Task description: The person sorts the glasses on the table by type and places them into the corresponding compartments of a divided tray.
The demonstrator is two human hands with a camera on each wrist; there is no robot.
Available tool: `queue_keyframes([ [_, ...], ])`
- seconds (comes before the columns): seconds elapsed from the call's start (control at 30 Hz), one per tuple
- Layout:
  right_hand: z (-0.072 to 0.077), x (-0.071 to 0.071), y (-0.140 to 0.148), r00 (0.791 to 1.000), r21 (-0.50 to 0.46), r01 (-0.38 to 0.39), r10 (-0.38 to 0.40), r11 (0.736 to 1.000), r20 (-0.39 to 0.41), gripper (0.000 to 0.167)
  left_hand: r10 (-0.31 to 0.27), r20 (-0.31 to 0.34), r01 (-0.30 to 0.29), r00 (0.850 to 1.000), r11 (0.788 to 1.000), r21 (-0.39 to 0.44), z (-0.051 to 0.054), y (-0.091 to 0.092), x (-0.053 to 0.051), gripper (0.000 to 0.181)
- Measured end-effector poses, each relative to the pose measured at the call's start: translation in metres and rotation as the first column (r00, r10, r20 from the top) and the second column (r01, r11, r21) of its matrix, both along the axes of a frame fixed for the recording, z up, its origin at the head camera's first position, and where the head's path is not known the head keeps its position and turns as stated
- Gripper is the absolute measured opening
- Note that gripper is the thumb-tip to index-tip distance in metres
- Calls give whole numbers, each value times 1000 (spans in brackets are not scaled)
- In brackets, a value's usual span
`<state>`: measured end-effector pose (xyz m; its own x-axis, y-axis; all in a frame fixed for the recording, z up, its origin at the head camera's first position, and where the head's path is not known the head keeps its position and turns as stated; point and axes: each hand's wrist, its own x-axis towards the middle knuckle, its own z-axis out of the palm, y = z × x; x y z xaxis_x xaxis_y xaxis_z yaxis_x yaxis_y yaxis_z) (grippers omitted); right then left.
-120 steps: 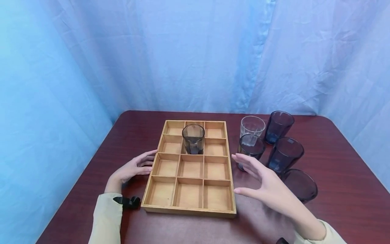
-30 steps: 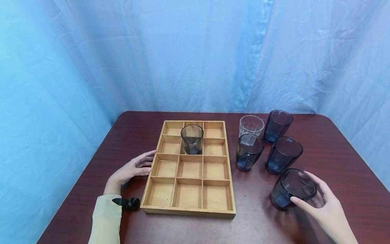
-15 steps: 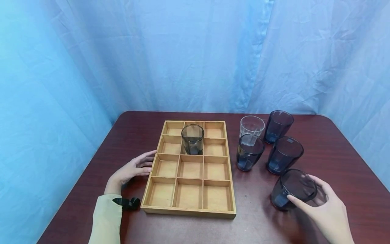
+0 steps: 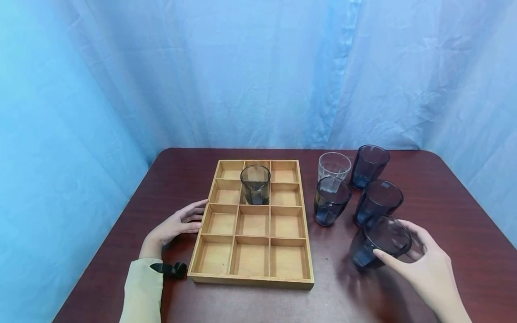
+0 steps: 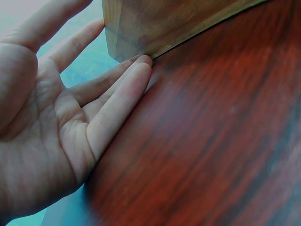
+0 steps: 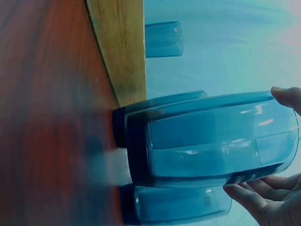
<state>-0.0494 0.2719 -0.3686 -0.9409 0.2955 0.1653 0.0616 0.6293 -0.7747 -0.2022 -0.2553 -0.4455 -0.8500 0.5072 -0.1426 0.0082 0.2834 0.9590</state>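
My right hand (image 4: 430, 267) holds a dark tinted drinking glass (image 4: 365, 253) near its rim, thumb on one side and fingers on the other. In the right wrist view that glass (image 6: 207, 146) looks raised slightly off the table, with two other glasses behind it. My left hand (image 4: 173, 226) rests with extended fingers against the left side of a wooden compartment tray (image 4: 250, 280). Its fingertips touch the foot of the tray wall (image 5: 141, 33) in the left wrist view. Inside the tray, a smoky glass (image 4: 256, 186) stands upright in the middle column, second row from the back.
Right of the tray stand a clear glass (image 4: 334, 166) and three dark glasses, one near the tray (image 4: 330, 204), one further right (image 4: 377, 204) and one at the back (image 4: 369, 166). A pale blue curtain (image 4: 258, 76) hangs behind the dark red table (image 4: 250, 307).
My right hand has moved from beside the tray to the nearest dark glass, gripped it, and now shifted it slightly up and left. The left hand stays against the tray.
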Motion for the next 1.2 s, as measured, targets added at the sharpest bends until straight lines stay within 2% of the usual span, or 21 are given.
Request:
queue_keyframes([
  [0.23,13,-8,-17,996,-7,-56,55,998,-65,73,2,1,-2,1000,1000,-5,1,1,0,72],
  [0.43,23,-16,-32,990,-28,-118,116,993,-79,74,10,5,-10,1000,1000,-4,1,1,0,72],
  [0.67,29,-26,-51,969,-34,-203,196,979,-153,72,3,-3,-3,1000,1000,2,-1,1,-1,71],
  [1.0,34,-43,-72,955,-91,-248,228,964,-190,70,3,-3,-3,1000,1000,-4,0,2,0,71],
  [1.2,39,-53,-82,960,-60,-218,203,974,-191,70,13,3,-13,1000,1000,-10,0,1,0,72],
])
